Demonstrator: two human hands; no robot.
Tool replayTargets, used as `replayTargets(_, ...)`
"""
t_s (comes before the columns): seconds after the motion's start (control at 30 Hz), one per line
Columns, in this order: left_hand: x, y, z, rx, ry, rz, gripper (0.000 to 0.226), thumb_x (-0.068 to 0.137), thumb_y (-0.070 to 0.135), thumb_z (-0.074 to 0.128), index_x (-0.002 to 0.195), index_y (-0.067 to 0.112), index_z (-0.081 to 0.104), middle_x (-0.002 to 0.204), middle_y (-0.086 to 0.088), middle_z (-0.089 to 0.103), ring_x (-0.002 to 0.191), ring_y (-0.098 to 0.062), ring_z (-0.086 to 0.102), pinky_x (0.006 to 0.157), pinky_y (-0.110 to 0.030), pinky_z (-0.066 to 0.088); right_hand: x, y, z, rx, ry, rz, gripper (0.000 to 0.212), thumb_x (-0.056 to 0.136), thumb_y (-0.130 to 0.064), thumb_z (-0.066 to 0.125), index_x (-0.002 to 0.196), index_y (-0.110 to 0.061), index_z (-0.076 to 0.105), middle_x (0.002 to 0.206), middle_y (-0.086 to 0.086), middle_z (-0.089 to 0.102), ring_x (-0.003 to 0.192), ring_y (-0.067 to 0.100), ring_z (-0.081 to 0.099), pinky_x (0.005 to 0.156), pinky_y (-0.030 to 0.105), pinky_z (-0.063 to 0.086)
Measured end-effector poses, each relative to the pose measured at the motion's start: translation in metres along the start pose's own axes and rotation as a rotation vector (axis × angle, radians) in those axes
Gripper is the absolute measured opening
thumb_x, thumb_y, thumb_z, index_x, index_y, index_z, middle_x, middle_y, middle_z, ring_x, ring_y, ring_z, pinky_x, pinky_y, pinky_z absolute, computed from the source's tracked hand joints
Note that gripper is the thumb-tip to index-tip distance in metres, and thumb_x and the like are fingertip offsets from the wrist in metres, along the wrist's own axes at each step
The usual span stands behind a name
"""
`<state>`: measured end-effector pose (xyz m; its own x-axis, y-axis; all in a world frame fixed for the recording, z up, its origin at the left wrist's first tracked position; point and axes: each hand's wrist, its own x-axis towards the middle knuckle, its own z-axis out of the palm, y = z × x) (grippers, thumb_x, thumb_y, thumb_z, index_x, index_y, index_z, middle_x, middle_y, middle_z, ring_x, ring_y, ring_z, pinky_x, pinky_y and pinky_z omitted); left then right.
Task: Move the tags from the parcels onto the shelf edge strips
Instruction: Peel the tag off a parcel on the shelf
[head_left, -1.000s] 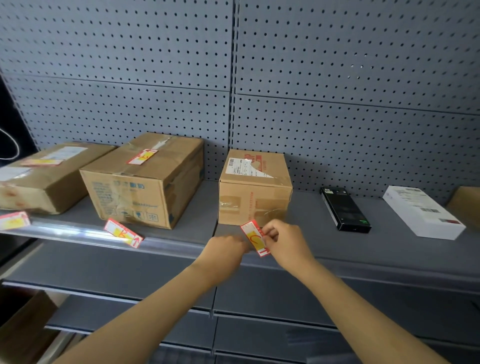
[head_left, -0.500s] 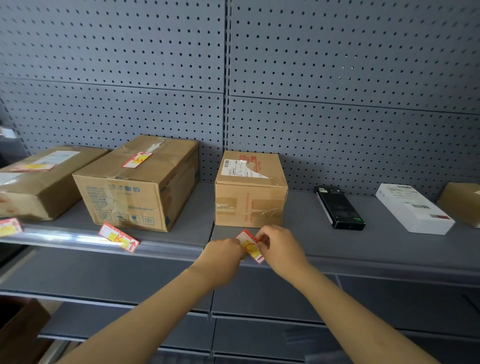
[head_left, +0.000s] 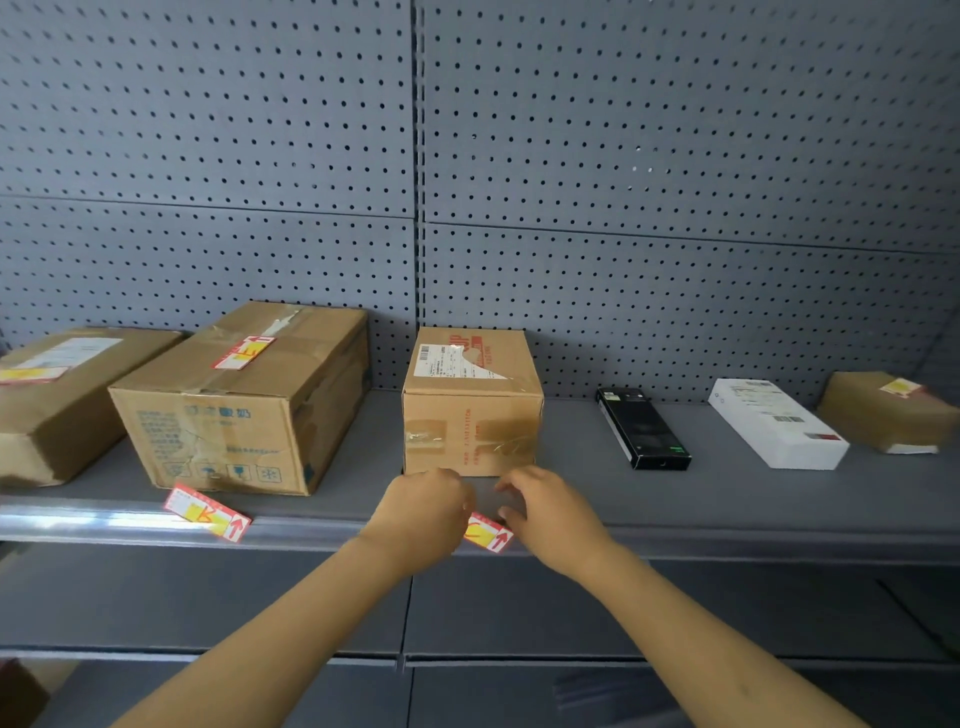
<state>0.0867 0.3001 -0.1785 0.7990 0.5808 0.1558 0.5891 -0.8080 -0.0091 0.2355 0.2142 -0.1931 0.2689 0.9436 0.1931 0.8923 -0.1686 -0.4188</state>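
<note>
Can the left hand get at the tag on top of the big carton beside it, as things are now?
Probably yes. The left hand is at the shelf edge by a tag there, and the tag lies exposed on top of the big carton. Nothing stands between them, though the reach goes up and left.
</note>
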Motion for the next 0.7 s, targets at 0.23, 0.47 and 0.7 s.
replayTargets(0.23,0.037,0.038,-0.035,-0.037,0.050,0.199,0.023,0.092,0.024,0.045,0.099,0.022,0.067,0.102,-0.003,0.070,0.090,-0.027,0.064,0.079,-0.037,0.053,-0.025,0.030,-0.047,-0.085,0.029,0.096,0.018,0.090,-0.019,0.061,0.107,-0.017,0.064,0.116,0.004,0.059,0.110,0.022,0.054,0.090,0.036,0.049)
replayTargets(0.47,0.092,0.139,-0.042,-0.048,0.050,0.363,0.018,0.088,0.029,0.050,0.100,0.024,0.063,0.111,-0.003,0.065,0.100,-0.026,0.062,0.080,-0.037,0.050,-0.077,0.095,-0.119,-0.131,0.159,0.288,0.017,0.090,-0.019,0.059,0.106,-0.017,0.064,0.116,0.006,0.061,0.107,0.024,0.056,0.087,0.035,0.050)
replayTargets(0.7,0.154,0.254,-0.033,-0.014,0.082,0.488,0.021,0.090,0.029,0.047,0.103,0.021,0.062,0.109,-0.005,0.066,0.098,-0.026,0.062,0.078,-0.034,0.048,-0.115,0.192,-0.185,-0.176,0.196,0.463,0.020,0.091,-0.019,0.058,0.110,-0.017,0.062,0.121,0.009,0.060,0.108,0.029,0.057,0.089,0.038,0.051)
